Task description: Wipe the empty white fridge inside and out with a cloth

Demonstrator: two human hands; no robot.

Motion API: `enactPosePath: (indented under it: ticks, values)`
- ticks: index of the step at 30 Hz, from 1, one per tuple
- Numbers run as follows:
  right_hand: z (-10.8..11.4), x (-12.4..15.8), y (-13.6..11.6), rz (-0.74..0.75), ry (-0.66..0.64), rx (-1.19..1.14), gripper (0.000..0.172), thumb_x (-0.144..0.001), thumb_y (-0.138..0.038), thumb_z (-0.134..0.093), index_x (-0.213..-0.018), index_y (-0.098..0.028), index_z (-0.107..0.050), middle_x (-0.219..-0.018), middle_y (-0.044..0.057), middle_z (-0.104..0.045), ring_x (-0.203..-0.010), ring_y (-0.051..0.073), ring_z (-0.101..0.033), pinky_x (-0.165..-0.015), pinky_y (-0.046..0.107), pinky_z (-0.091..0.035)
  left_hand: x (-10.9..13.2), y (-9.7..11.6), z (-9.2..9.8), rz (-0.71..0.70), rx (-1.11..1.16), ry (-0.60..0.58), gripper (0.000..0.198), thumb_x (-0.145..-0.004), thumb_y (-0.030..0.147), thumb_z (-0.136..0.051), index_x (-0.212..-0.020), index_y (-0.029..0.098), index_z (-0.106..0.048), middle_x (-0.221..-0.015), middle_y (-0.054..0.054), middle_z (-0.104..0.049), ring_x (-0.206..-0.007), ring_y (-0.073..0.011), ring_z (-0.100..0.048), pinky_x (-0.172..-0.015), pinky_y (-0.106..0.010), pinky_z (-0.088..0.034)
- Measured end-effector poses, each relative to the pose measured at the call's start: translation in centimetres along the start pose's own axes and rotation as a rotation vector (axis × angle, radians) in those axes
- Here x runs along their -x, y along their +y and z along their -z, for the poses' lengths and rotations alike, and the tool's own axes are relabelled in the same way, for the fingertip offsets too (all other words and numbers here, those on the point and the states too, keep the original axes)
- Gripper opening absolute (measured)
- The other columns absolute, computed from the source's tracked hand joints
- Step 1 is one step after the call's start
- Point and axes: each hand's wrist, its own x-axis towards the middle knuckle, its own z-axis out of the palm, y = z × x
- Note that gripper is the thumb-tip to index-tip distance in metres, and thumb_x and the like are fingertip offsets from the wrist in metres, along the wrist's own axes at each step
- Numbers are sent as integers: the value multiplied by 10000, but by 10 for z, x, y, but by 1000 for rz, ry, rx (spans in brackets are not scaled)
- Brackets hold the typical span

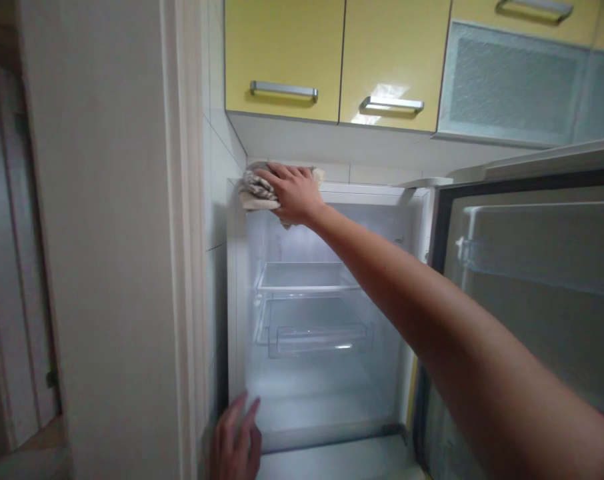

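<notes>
My right hand [297, 192] presses a bunched cloth [260, 192], pale with a dark pattern, against the top left corner of the fridge frame [238, 287]. Its fingers curl over the cloth, and my right arm reaches across the open fridge. Low on the left, my left hand [238, 437] is by the fridge's left edge with its fingers apart and nothing visible in it. Whether its fingertips touch the frame I cannot tell. Inside the fridge are a glass shelf [302, 275] and, below it, a clear plastic drawer [322, 339].
The fridge door [532, 320] stands open on the right, with clear door racks. Yellow cabinets [285, 50] with metal handles hang just above. To the left are a tiled wall [216, 180] and a pale door frame [112, 240] close by.
</notes>
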Motion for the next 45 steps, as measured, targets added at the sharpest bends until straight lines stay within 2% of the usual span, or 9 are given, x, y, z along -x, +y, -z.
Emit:
enactPosePath:
  ticks: [3,9,13,21,26,30,33,38,45]
  values:
    - [12,50,49,-105,-7,79,807,-989,-478,-621,-1688,-175,-357,-1669,184,-443,-1431,398,-458,-1193,527,-309,-71,11,24,179,20,416,787,-1041,310,-445,-1737,138,-121,-1733,-267,-355,-1630,-423,-351,-1265,-664,-436]
    - [18,94,90,-329,91,205,742,-1014,-503,-508,-1648,-135,-395,-1577,201,-522,-1400,381,-459,-1209,541,-286,-127,19,34,171,41,380,817,-1082,323,-338,-1714,46,100,-1731,-351,-301,-1551,-448,-468,-1162,-579,-547]
    - [-2,50,36,-380,138,171,631,-1005,-465,-539,-1556,-164,-479,-1468,206,-591,-1367,395,-466,-1218,642,-231,-122,18,29,253,16,292,768,-1098,353,-302,-1725,37,10,-1707,-342,-369,-1471,-430,-565,-1116,-539,-581]
    - [-32,-45,-88,-62,149,12,657,-1005,-255,-528,-1629,-120,-373,-1634,220,-459,-1503,373,-389,-1282,663,-196,-126,6,30,177,-31,306,681,-1110,342,-297,-1680,-12,-179,-1679,-348,-418,-1531,-410,-512,-1217,-537,-505]
    - [-18,4,-26,128,72,84,788,-982,-204,-532,-1727,-215,-276,-1785,133,-274,-1607,343,-269,-1302,576,-192,-122,5,27,130,-132,351,743,-1115,351,-343,-1703,-13,-71,-1696,-375,-367,-1487,-428,-558,-1160,-539,-550]
    - [-3,64,41,-44,68,153,901,-945,-350,-649,-1741,-187,-260,-1769,170,-295,-1561,376,-310,-1297,556,-186,-122,7,28,66,-240,514,876,-1096,314,-461,-1715,32,92,-1613,-384,-481,-1321,-421,-691,-1009,-522,-634]
    - [-5,74,51,-151,109,148,891,-961,-465,-647,-1725,-177,-289,-1737,180,-347,-1531,387,-334,-1296,584,-186,-122,12,32,65,-257,537,918,-1084,282,-504,-1712,41,122,-1602,-384,-495,-1302,-410,-705,-967,-495,-651]
    - [-25,22,-14,-296,145,34,823,-1021,-468,-564,-1715,-140,-269,-1717,210,-359,-1577,393,-285,-1315,660,-70,-119,21,40,104,-194,494,894,-1097,286,-461,-1711,66,151,-1668,-359,-429,-1354,-391,-674,-982,-471,-648]
    - [-45,-14,-92,-163,134,-161,829,-1008,-325,-571,-1742,-149,-228,-1827,149,-138,-1687,334,-110,-1364,592,-22,-109,24,48,96,-74,445,866,-1084,227,-433,-1730,155,139,-1765,-264,-325,-1588,-377,-435,-1194,-522,-536]
